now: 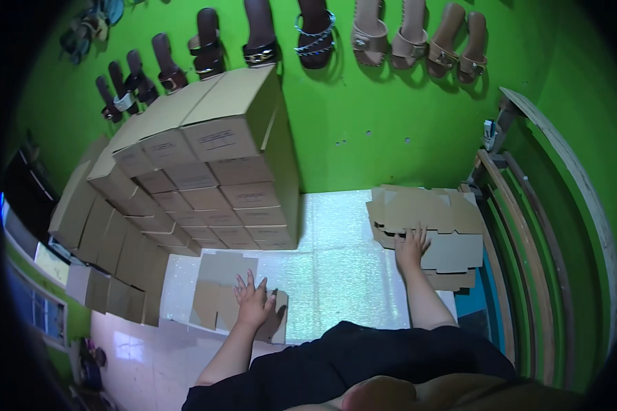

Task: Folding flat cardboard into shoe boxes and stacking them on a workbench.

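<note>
My left hand (253, 301) hovers over or rests on a flattened cardboard box (219, 291), its fingers spread. This unfolded sheet lies at the near left of the shiny white sheeting (339, 267). On the right, my right hand (411, 248) lies with fingers stretched out on a pile of flattened cardboard boxes (452, 250). Several layers of brown and greyish card show there, with flaps and slots at their edges. Whether my right fingertips reach under a flap is hard to tell.
Closed brown boxes (219, 140) are stacked high at the back left, against a green wall (363, 151). Sandals (315, 41) hang along that wall. A wooden rack frame (528, 274) stands at the right, beside a blue surface (473, 305). Pale floor tiles (164, 363) show at lower left.
</note>
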The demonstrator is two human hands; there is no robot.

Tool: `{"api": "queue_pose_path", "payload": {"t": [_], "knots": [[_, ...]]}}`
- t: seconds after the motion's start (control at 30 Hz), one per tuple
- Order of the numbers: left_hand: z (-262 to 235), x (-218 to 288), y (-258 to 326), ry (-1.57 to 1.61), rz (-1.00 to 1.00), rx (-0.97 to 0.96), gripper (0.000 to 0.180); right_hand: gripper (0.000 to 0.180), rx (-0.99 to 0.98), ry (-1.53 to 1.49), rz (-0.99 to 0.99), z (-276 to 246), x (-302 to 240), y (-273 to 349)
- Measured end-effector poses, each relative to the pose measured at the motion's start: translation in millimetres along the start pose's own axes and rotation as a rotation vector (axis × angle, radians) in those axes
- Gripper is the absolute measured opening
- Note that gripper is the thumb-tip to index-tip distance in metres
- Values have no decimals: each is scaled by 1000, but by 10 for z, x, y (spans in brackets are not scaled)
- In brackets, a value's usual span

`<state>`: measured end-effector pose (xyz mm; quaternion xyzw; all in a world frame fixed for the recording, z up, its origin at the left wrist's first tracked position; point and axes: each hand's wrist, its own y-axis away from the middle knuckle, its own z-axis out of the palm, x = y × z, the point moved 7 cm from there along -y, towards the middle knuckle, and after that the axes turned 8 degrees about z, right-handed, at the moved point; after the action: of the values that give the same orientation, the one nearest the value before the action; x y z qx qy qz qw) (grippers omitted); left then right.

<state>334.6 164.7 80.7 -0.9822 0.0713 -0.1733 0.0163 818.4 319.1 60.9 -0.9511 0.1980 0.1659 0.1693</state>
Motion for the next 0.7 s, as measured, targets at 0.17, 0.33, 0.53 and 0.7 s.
{"api": "queue_pose_path", "payload": {"t": [0.17, 0.33, 0.53, 0.7], "knots": [[-252, -517, 319, 21, -27, 101, 61, 49, -299, 75, -411, 198, -652, 1357], [-464, -1096, 698, 69, -18, 130, 59, 43, -244, 6, -609, 25, -1452, 1948], [-930, -1927, 1175, 178, -49, 103, 53, 41, -37, -170, -504, -317, -2227, 2576], [-1536, -2397, 1437, 192, 7, 194, 45, 32, 40, -179, -571, -459, -2570, 3086]]}}
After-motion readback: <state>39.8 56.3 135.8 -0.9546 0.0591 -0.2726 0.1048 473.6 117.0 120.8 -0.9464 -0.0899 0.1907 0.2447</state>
